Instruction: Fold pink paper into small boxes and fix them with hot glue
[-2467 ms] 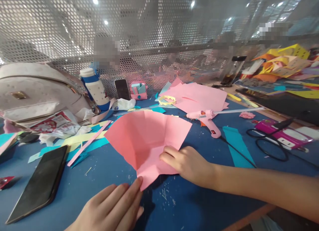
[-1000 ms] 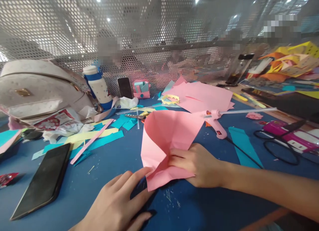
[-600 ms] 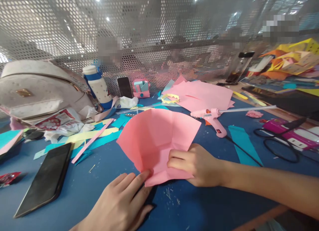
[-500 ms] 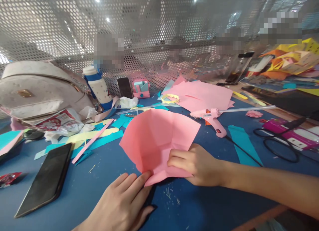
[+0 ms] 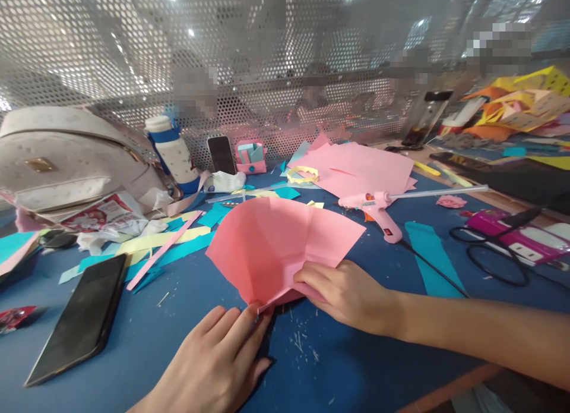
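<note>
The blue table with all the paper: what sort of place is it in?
Probably a craft room or workshop: there's a pink glue gun, cut strips of coloured paper and a creased pink sheet.

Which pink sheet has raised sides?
The creased pink sheet held by the right hand, with the left hand at its near-left corner. The other pink sheets lie in a mostly flat pile beyond the glue gun.

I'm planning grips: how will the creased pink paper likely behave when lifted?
The creased pink paper is probably light, being a thin sheet. Its folds likely stiffen it somewhat, since its back panels stand up. Its wide, unheld top edge may flop.
</note>
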A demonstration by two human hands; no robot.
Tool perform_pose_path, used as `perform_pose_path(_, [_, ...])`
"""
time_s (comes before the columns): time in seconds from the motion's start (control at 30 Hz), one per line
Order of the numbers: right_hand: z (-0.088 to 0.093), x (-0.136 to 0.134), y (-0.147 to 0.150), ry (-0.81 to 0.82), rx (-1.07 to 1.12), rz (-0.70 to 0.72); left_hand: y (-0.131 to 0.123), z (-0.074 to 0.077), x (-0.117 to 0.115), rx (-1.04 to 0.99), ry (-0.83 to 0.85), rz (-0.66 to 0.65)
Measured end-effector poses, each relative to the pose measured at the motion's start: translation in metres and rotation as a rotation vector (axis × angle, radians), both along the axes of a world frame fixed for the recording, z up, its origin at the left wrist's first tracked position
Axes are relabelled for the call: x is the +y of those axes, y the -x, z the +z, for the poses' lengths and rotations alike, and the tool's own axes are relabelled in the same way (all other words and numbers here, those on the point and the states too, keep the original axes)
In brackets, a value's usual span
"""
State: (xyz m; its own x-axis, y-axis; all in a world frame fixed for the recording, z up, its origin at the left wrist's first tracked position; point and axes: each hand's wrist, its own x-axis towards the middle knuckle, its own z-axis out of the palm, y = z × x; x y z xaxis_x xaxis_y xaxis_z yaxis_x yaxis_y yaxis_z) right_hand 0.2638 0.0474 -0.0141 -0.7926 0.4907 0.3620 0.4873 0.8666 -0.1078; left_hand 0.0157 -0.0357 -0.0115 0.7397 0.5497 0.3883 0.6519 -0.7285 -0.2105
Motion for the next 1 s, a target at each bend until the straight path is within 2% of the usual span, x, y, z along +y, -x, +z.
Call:
perform_pose_path(0.23, [-0.007,0.002,-0.001,-0.049,-0.069,-0.007,0.001,0.001,0.0,0.046,-0.018,0.06])
perform_pose_path(0.33, [-0.002,0.002,-0.002,-0.071,-0.016,0.015,0.001,0.003,0.0,0.044,-0.005,0.049])
perform_pose_path(0.43, [0.01,0.002,-0.01,-0.151,0.066,0.058,0.001,0.004,0.001,0.025,0.023,0.026])
perform_pose_path(0.5, [0.019,0.0,-0.017,-0.288,0.15,0.143,0.001,0.004,0.002,0.01,0.035,0.008])
perform_pose_path(0.57, [0.026,-0.002,-0.022,-0.441,0.21,0.295,0.001,0.003,0.002,-0.015,0.038,-0.001])
perform_pose_path(0.63, [0.028,-0.004,-0.023,-0.525,0.174,0.43,0.001,0.002,0.002,-0.033,0.04,-0.005])
perform_pose_path(0.7, [0.025,-0.005,-0.019,-0.518,0.103,0.493,0.001,0.002,0.002,-0.04,0.045,-0.006])
perform_pose_path(0.8, [0.015,-0.005,-0.011,-0.417,0.069,0.528,0.002,0.003,0.003,-0.052,0.07,-0.016])
perform_pose_path(1.0, [0.004,-0.004,-0.004,-0.315,-0.006,0.455,0.004,0.01,0.005,-0.09,0.153,-0.04])
